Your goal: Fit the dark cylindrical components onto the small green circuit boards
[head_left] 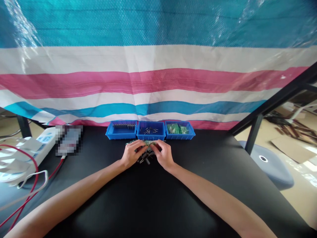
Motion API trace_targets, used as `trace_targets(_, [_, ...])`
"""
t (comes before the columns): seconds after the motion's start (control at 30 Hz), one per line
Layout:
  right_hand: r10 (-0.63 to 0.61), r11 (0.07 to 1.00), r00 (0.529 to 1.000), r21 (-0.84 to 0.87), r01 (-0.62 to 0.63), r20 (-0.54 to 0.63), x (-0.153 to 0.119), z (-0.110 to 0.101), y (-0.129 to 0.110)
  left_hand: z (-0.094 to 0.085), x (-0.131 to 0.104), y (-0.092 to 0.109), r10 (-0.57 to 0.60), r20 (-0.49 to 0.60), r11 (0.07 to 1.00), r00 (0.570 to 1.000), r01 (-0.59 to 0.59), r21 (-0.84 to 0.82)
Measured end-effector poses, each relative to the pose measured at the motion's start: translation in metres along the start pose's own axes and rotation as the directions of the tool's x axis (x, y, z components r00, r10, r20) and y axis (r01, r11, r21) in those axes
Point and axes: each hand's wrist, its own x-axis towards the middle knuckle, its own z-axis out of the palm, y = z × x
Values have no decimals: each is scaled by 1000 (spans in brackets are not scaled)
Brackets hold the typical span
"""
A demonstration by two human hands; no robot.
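My left hand [132,153] and my right hand [162,154] meet at the middle of the black table, thumbs and fingers pinched together. Between the fingertips is a small green piece [149,143] that looks like a circuit board, partly hidden by the fingers. Just below it lies a small heap of dark and metallic parts [148,160], too small to make out singly. Right behind the hands stands a blue bin [151,136] with several thin metal pins [150,130] in it.
A left blue bin [121,135] holds a row of small metal parts; a right blue bin [180,136] holds green pieces. White power strips [42,142] and red cables [37,175] lie at the left. A striped sheet [158,79] hangs behind; a grey stool [269,168] stands right.
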Motion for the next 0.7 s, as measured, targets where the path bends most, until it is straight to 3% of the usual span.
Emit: trace_targets(0.7, [-63, 997, 998, -40, 63, -12, -1, 0, -2, 1, -1, 1, 21, -32, 1000, 999, -21, 0])
